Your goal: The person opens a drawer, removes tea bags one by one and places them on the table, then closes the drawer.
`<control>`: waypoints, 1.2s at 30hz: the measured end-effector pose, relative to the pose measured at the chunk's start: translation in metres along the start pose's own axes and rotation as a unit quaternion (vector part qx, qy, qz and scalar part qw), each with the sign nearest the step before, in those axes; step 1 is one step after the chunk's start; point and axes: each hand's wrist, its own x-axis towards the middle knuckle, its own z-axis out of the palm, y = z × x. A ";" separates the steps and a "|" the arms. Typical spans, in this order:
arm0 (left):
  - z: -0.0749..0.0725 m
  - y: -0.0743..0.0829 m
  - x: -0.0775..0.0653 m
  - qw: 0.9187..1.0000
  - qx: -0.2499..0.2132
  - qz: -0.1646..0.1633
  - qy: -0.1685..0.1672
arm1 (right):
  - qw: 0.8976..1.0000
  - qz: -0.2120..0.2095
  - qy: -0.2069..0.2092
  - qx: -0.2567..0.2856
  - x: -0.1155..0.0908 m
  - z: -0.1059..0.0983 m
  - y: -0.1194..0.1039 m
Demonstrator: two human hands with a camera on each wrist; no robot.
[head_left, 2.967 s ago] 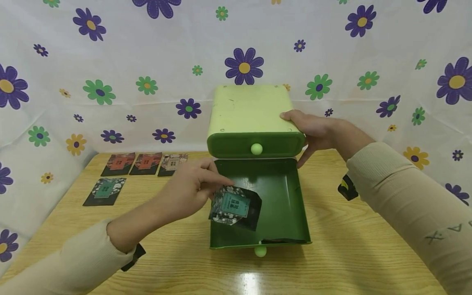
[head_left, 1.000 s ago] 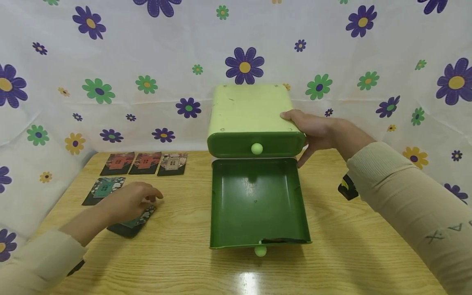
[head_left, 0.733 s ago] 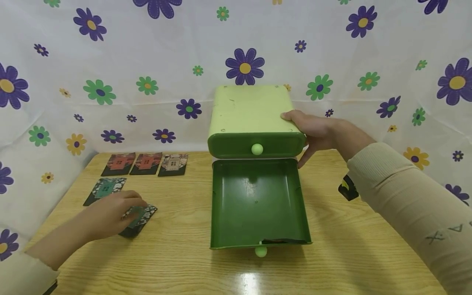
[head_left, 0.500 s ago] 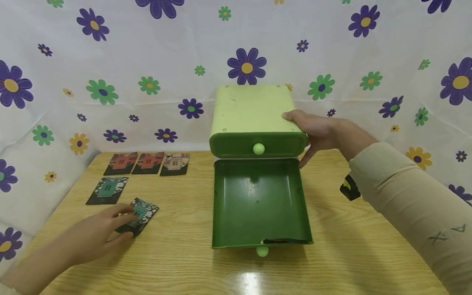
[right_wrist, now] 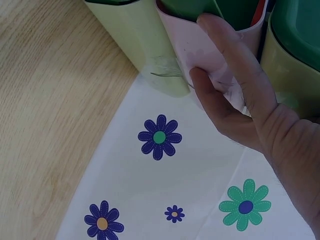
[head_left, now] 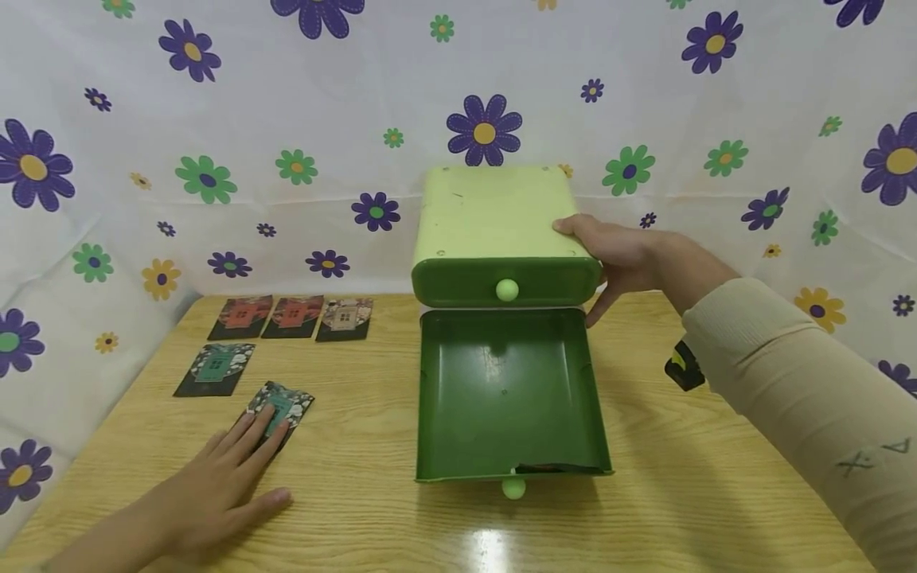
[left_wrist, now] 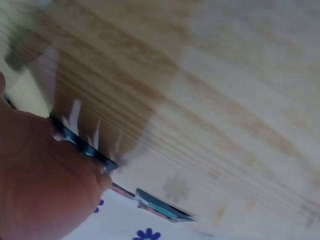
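Observation:
In the head view my left hand [head_left: 218, 493] lies on the table with fingers extended over a black-and-teal sachet [head_left: 292, 402], covering its lower part. The left wrist view shows that sachet [left_wrist: 85, 145] edge-on under the fingers. Another teal sachet [head_left: 215, 368] lies just behind. My right hand [head_left: 623, 253] holds the right side of a light-green drawer cabinet [head_left: 494, 208], thumb on top and fingers down its side. In the right wrist view two fingers [right_wrist: 235, 55] reach over a pink section [right_wrist: 192, 45]. Below the top drawer, a dark-green drawer [head_left: 509, 422] is pulled out.
Two red sachets [head_left: 240, 317] and a beige sachet [head_left: 345, 318] lie in a row at the table's back left. A dark strip [head_left: 562, 468] sits inside the drawer's front edge. A flowered cloth [head_left: 387, 95] hangs behind the table.
The left hand has carried the teal sachet from over the drawer to the table at left, let it go, and spread its fingers on it. The right hand stays on the cabinet.

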 end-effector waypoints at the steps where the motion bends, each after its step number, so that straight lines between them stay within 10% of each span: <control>1: 0.000 0.002 0.002 1.000 -0.003 -0.008 -0.005 | 1.000 0.001 0.001 0.000 0.000 0.000 0.000; 17: -0.005 0.010 0.042 0.995 0.079 -0.061 0.002 | 1.000 0.001 0.002 0.000 0.001 -0.002 0.003; 36: -0.023 -0.014 0.086 0.992 0.066 -0.103 -0.030 | 1.000 -0.001 0.000 0.003 0.001 -0.002 0.001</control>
